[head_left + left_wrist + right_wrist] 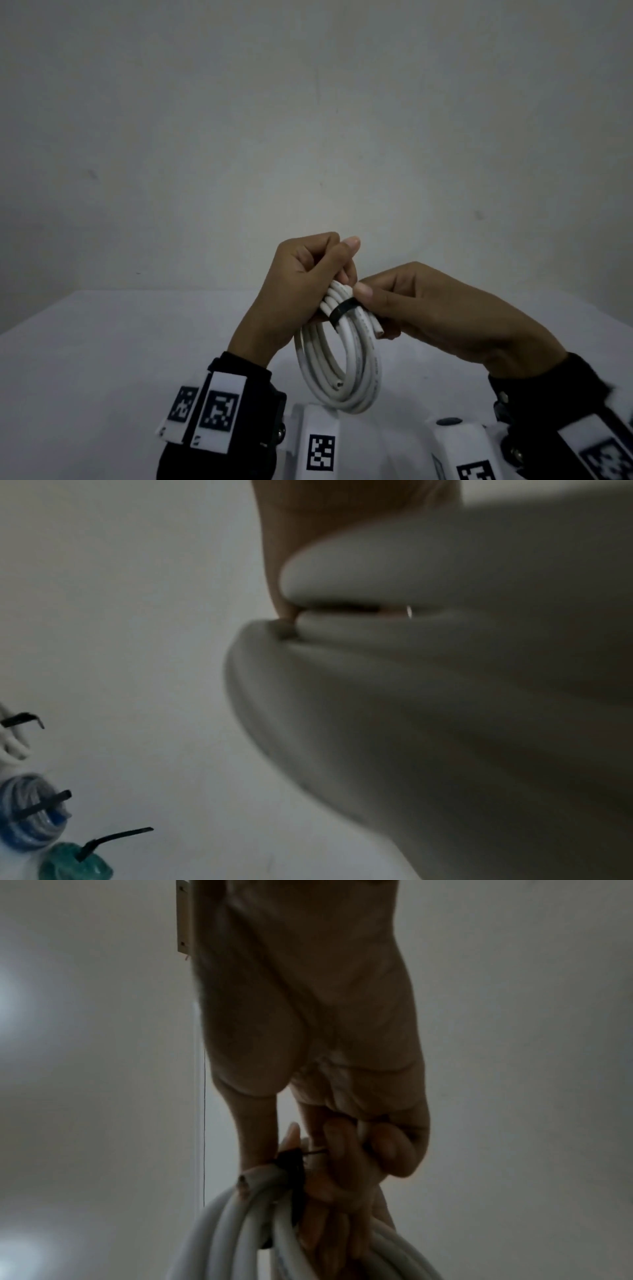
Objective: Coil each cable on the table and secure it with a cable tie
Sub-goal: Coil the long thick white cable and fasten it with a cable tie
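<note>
Both hands are raised above the white table (pixel 102 342). The left hand (pixel 301 274) has its fingers curled around the top of the white cable coil (pixel 346 370), which hangs below. The right hand (pixel 421 308) pinches the black cable tie (pixel 342 312) wrapped around the strands, just beside the left fingers.

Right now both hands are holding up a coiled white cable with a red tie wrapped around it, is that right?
Not quite: the cable tie is black, not red, as the head view shows. The rest holds: the left hand and right hand hold the coiled white cable up above the table.
</note>
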